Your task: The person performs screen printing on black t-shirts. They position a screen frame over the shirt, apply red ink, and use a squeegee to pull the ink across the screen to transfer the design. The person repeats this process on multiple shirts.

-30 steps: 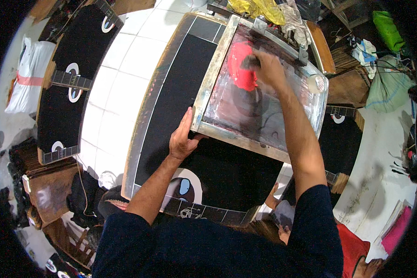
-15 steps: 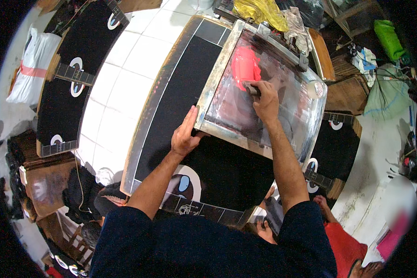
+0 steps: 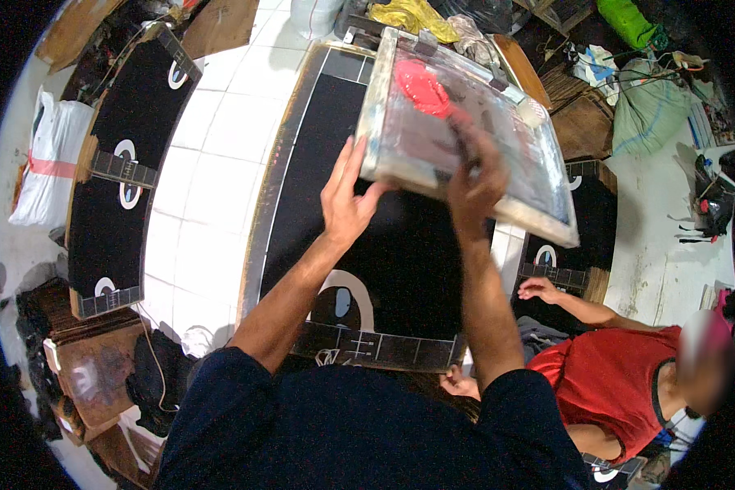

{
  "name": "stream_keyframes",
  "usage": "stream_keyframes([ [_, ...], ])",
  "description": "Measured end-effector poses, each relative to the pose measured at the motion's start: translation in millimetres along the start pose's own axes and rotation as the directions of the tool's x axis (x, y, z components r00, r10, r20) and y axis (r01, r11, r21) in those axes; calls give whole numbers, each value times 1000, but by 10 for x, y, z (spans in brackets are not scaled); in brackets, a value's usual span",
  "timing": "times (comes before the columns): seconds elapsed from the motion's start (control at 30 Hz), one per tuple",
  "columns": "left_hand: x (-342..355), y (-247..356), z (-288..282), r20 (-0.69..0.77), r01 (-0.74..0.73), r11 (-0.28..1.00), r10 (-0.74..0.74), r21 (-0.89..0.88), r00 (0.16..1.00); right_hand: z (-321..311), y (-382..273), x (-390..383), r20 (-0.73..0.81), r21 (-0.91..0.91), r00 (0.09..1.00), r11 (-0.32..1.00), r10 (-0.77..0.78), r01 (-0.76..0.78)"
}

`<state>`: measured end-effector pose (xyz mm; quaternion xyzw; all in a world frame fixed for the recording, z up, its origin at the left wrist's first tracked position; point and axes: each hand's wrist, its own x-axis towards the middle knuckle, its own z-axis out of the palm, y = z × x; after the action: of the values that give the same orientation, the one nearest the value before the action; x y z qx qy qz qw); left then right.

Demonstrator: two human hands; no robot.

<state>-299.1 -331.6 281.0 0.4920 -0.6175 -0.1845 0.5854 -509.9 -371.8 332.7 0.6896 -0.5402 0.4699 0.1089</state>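
My left hand (image 3: 347, 192) grips the lower-left corner of a screen-printing frame (image 3: 367, 139), which is raised at its near end and tilted over a black printed board (image 3: 318, 163). A thick puddle of pink ink (image 3: 420, 86) lies on the mesh. My right hand (image 3: 474, 175), blurred by motion, is closed on a small dark squeegee (image 3: 465, 135) at the mesh, below the ink. The board has a white ring and pale blue oval (image 3: 343, 302) near its lower end.
More black boards lie at left (image 3: 110, 237) and right (image 3: 572, 229). A co-worker in red (image 3: 596, 376) is at lower right, one hand near the right boards. Cloths (image 3: 412, 20), sacks (image 3: 649, 106), cardboard stacks (image 3: 98, 367) and a bucket (image 3: 314, 16) surround the work.
The screen's near edge has risen with my left hand, exposing more board beneath. My right hand has shifted slightly and blurred. The co-worker in red has come further into view.
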Motion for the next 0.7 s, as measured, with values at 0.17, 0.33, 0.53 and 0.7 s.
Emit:
stream_keyframes([
  [0.17,740,271,-153,-24,98,963,-107,-253,994,-263,-21,1178,-69,-41,992,994,-104,102],
  [0.33,210,-1114,-913,-95,303,953,-303,-22,948,-365,-17,2075,-96,-203,995,979,-24,4],
  [0.53,-2591,-2571,-2368,103,538,380,-874,752,475,-415,190,2639,-21,-298,1000,954,15,-21],
  [0.7,-4259,-2150,-2671,138,869,382,-924,314,357,-436,452,2983,-26,-356,999,933,42,-48],
])
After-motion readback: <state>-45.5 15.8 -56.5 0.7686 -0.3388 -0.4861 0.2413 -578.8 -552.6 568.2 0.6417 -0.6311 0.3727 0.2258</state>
